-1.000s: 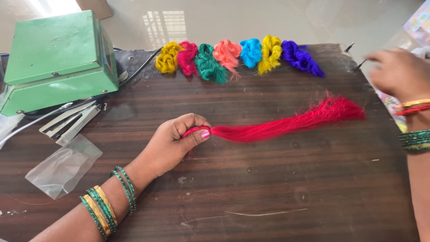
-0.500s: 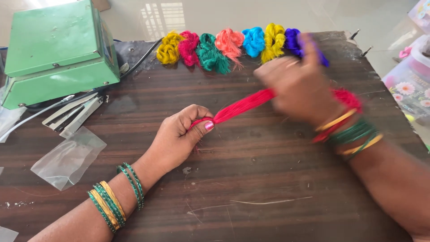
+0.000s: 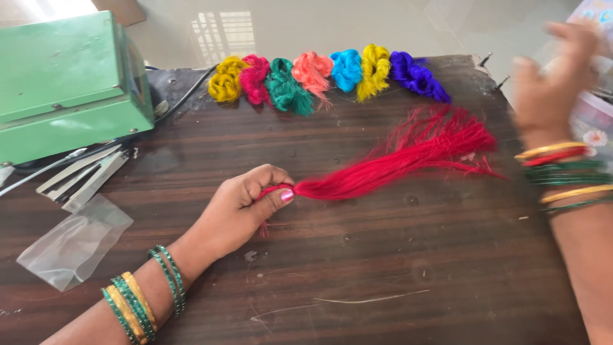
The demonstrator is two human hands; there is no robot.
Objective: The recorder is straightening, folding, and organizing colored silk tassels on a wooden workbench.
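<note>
The left hand (image 3: 246, 204) rests on the dark wooden table (image 3: 383, 275) and pinches one end of a bundle of red thread (image 3: 396, 166) between the thumb and the curled fingers. The bundle lies flat on the wood, from the pinched end it runs to the right and a little away, and there its loose end spreads out like a fan. A few short red strands hang out under the fist.

The right hand (image 3: 552, 83) is lifted above the right edge of the table, well apart from the thread. It is blurred, the fingers look spread and I see nothing in it — released, as far as I can tell. Both wrists carry green and gold bangles.

At the far side of the table there is a row of small thread bundles (image 3: 319, 76), touching each other: yellow, pink, green, salmon, blue, yellow again and purple. The purple one lies nearest to the fan of the red thread.

On the left stands a green machine (image 3: 64, 83) with a black cable beside it. In front of it lie some flat metal strips (image 3: 83, 176), and near the left forearm a clear plastic bag (image 3: 73, 246) — empty and a little wrinkled.
</note>
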